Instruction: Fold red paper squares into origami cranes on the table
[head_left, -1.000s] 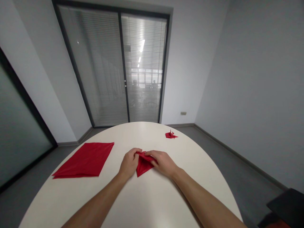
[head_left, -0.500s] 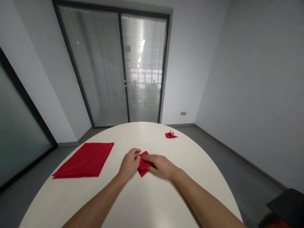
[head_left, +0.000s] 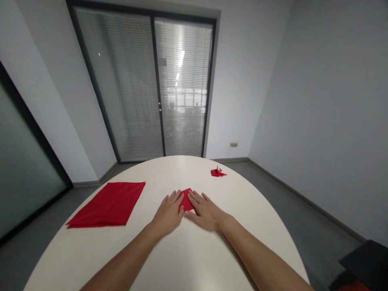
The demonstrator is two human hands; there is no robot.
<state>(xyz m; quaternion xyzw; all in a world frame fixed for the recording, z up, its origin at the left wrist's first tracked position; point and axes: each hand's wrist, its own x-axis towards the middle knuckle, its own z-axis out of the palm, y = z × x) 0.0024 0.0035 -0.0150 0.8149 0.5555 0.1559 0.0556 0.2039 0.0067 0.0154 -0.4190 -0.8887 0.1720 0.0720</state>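
A small folded piece of red paper (head_left: 186, 201) lies on the white table in front of me, its sides partly covered by my fingers. My left hand (head_left: 169, 211) rests flat over its left side, fingers stretched out and pointing away from me. From the right, my right hand (head_left: 206, 211) lies on the paper's other side with fingers spread and the thumb near the paper's close edge. Both hands are open and press on the paper rather than grip it.
A stack of larger red paper sheets (head_left: 109, 204) lies at the table's left. A red origami crane (head_left: 218, 172) stands near the far right edge of the round white table (head_left: 182, 258). Dark furniture (head_left: 365, 258) shows at the lower right, off the table.
Both hands have flattened out, fingers now extended over the red paper. The paper's near corner, which pointed toward me, no longer shows; the paper sits slightly farther away.
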